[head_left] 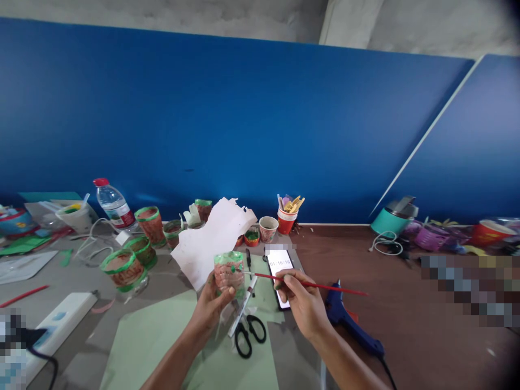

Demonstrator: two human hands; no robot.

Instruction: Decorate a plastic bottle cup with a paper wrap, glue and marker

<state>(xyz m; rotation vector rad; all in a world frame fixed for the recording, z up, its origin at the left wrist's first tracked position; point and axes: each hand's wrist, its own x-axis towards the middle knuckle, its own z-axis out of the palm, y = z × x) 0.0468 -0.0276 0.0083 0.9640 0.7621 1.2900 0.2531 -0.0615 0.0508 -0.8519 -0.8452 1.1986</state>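
My left hand [213, 303] is closed around a small cup [228, 275] coated in pinkish brown, with green at its rim and base. In my right hand [303, 303] is a thin red-handled paintbrush [333, 288], pinched between thumb and fingers. The brush's tip meets the side of the cup, at a green spot. Below the cup lie black-handled scissors [249, 335] and a white pen-like stick [242, 311]. A phone [280, 260] with a lit timer screen lies just behind my right hand.
Several similar painted cups [124, 269] stand at left, near a water bottle [116, 206]. A torn white sheet [215, 233] lies behind the held cup. A blue glue gun [351, 322] rests at right; a white power strip [60, 330] is front left. A blue partition [244, 119] closes the back.
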